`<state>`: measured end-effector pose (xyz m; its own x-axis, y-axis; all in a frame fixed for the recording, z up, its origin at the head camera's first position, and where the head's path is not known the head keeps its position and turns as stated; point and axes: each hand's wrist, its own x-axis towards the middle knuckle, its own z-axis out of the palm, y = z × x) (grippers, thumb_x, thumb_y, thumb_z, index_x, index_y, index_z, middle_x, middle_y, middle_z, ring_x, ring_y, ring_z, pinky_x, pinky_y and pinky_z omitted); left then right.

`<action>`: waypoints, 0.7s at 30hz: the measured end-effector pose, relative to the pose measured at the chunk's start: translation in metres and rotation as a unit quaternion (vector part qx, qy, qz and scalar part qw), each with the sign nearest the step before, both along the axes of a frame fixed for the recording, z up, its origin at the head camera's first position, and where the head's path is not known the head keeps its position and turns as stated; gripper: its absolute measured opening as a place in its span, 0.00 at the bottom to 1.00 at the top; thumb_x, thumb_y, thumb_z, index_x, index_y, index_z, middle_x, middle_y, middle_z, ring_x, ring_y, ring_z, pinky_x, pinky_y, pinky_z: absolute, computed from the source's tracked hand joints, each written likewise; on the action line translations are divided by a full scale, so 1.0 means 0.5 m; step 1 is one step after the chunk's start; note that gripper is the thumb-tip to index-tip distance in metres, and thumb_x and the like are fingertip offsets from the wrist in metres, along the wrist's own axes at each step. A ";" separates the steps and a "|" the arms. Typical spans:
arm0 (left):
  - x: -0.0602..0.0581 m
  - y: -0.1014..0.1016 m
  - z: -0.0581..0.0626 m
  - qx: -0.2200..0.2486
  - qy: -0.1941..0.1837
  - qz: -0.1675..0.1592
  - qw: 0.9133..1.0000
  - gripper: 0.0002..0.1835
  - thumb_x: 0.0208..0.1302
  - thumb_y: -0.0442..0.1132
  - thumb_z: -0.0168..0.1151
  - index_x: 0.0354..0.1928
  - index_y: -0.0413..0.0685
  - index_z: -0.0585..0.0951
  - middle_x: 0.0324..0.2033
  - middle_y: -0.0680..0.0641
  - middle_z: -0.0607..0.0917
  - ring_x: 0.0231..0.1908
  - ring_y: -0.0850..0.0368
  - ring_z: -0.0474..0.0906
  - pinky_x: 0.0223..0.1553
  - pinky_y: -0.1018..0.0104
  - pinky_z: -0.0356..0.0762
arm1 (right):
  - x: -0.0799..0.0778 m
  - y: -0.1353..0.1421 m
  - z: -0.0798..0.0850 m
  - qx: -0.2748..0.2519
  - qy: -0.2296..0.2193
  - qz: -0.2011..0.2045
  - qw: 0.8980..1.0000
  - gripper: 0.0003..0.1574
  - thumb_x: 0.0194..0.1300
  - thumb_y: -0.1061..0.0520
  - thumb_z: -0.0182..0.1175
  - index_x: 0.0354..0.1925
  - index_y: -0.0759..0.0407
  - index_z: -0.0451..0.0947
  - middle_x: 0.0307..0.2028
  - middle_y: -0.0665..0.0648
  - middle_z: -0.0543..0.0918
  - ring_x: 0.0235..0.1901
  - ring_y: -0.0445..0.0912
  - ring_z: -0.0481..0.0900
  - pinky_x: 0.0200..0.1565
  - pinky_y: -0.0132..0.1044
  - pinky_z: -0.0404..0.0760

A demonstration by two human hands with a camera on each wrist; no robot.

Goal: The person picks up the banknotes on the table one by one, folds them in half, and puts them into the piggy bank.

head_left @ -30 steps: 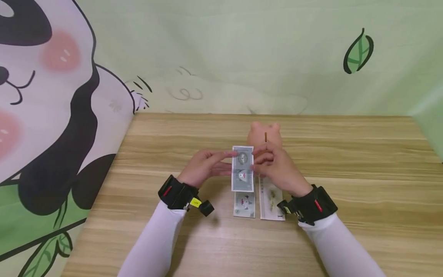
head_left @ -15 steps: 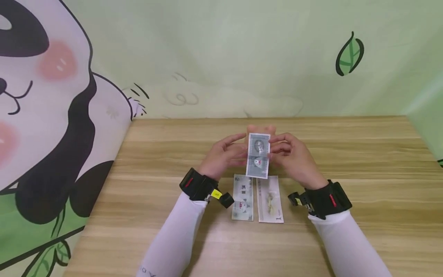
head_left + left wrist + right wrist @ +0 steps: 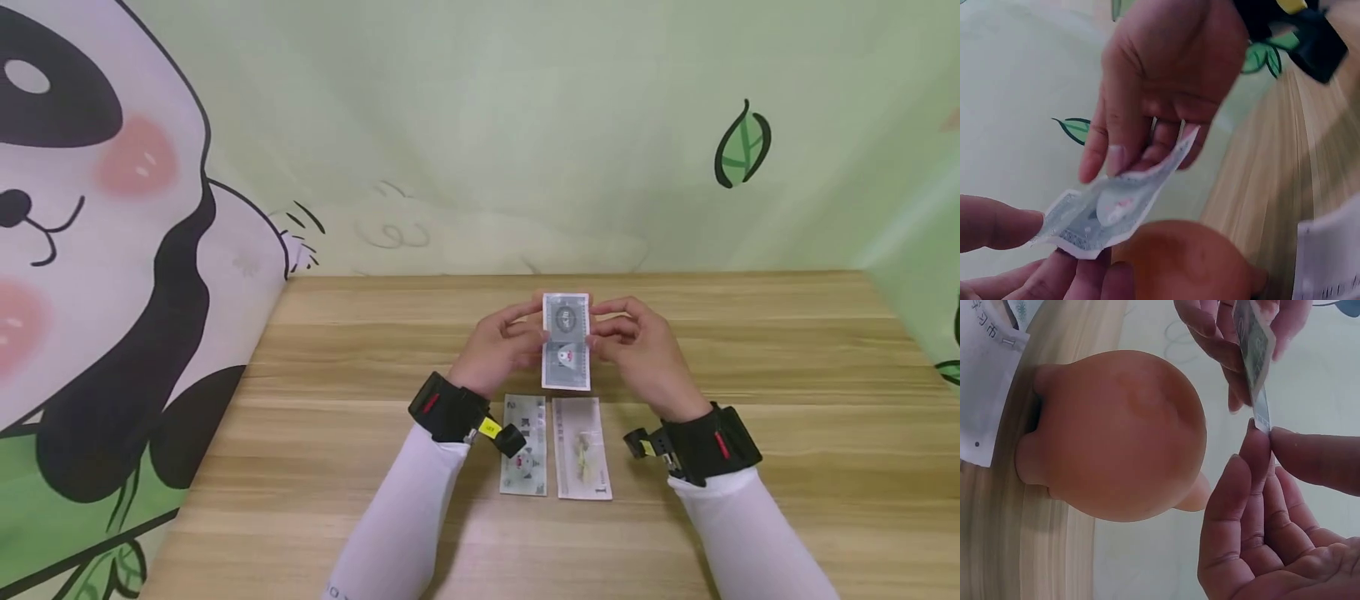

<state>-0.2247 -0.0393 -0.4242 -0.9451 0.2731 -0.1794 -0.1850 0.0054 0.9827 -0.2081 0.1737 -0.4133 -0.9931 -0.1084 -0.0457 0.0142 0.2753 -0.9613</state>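
A grey-blue toy banknote (image 3: 566, 367) is held up lengthwise between my two hands. My left hand (image 3: 491, 354) pinches its left edge between thumb and fingers. On the opposite edge, the thumb and index finger of my right hand (image 3: 648, 358) pinch it. The note bends in the left wrist view. Behind and below it stands an orange-pink piggy bank (image 3: 1129, 437), mostly hidden by the note and hands in the head view. Nearer on the table lie a greenish banknote (image 3: 525, 423) and a pale banknote (image 3: 583, 467) marked 1, side by side.
The wooden table (image 3: 337, 350) runs back to a pale green backdrop (image 3: 487, 125) with a painted panda (image 3: 82, 233) on the left. Black wrist straps with small cameras are on both forearms; the left camera (image 3: 512, 440) overlaps the greenish note in the head view.
The grey-blue banknote has moved right and off the greenish one, to in front of the piggy bank. My left hand has moved right with it; the head view has tilted up slightly.
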 end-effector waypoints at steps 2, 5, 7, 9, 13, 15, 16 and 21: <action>0.002 0.002 0.002 -0.005 0.013 0.003 1.000 0.30 0.70 0.28 0.62 0.73 0.49 0.73 0.53 0.34 0.87 0.43 0.56 0.86 0.53 0.51 0.87 | 0.001 0.000 0.001 -0.005 0.005 -0.005 1.000 0.24 0.69 0.68 0.63 0.62 0.66 0.73 0.47 0.68 0.87 0.39 0.40 0.86 0.41 0.30 0.86; 0.004 0.003 0.003 -0.026 0.039 0.013 0.999 0.32 0.67 0.26 0.65 0.72 0.51 0.75 0.47 0.35 0.90 0.42 0.57 0.87 0.54 0.43 0.86 | 0.002 0.001 0.002 -0.009 0.011 -0.008 1.000 0.23 0.70 0.67 0.63 0.61 0.67 0.74 0.47 0.67 0.87 0.39 0.40 0.85 0.42 0.29 0.86; 0.004 0.002 0.003 -0.039 0.054 0.020 0.998 0.33 0.65 0.25 0.66 0.71 0.53 0.76 0.45 0.36 0.90 0.41 0.57 0.87 0.54 0.41 0.86 | 0.002 0.001 0.003 -0.006 0.012 -0.011 1.000 0.22 0.70 0.66 0.63 0.60 0.66 0.76 0.47 0.67 0.86 0.39 0.40 0.85 0.42 0.28 0.86; 0.004 0.001 0.002 -0.047 0.066 0.023 0.996 0.34 0.63 0.24 0.67 0.70 0.54 0.76 0.43 0.37 0.90 0.40 0.56 0.87 0.54 0.40 0.85 | 0.002 0.002 0.002 0.002 0.011 -0.011 1.000 0.21 0.71 0.65 0.63 0.60 0.65 0.78 0.49 0.68 0.86 0.41 0.40 0.85 0.43 0.28 0.86; 0.003 -0.002 0.001 -0.057 0.078 0.023 0.995 0.37 0.61 0.21 0.67 0.71 0.57 0.75 0.39 0.38 0.90 0.39 0.48 0.88 0.51 0.41 0.86 | 0.001 0.001 -0.001 0.018 0.007 -0.001 1.000 0.22 0.71 0.63 0.64 0.61 0.63 0.80 0.52 0.67 0.85 0.45 0.43 0.84 0.45 0.28 0.86; 0.002 -0.004 0.001 -0.060 0.081 0.024 0.995 0.40 0.60 0.21 0.66 0.72 0.59 0.73 0.38 0.39 0.89 0.40 0.39 0.87 0.48 0.43 0.87 | 0.000 0.000 -0.003 0.027 0.003 0.006 1.000 0.23 0.70 0.63 0.65 0.62 0.62 0.80 0.52 0.66 0.85 0.46 0.44 0.83 0.44 0.28 0.85; 0.001 -0.005 0.000 -0.063 0.085 0.025 0.994 0.41 0.60 0.21 0.67 0.73 0.59 0.73 0.38 0.39 0.88 0.41 0.36 0.87 0.46 0.44 0.87 | 0.001 -0.001 -0.003 0.030 0.004 0.008 1.000 0.24 0.69 0.63 0.66 0.62 0.62 0.81 0.52 0.66 0.85 0.46 0.45 0.83 0.44 0.27 0.84; 0.004 -0.007 0.002 -0.098 0.098 0.030 0.990 0.31 0.61 0.22 0.67 0.67 0.49 0.80 0.40 0.41 0.87 0.44 0.34 0.87 0.45 0.44 0.88 | 0.003 -0.005 -0.006 0.061 0.014 0.014 0.998 0.24 0.67 0.62 0.68 0.61 0.61 0.82 0.48 0.65 0.86 0.44 0.47 0.82 0.40 0.27 0.82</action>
<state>-0.2229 -0.0431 -0.4231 -0.9803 0.1944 -0.0354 0.0031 0.1940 0.9810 -0.2068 0.1711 -0.4164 -0.9909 -0.1307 -0.0317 -0.0220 0.3896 -0.9207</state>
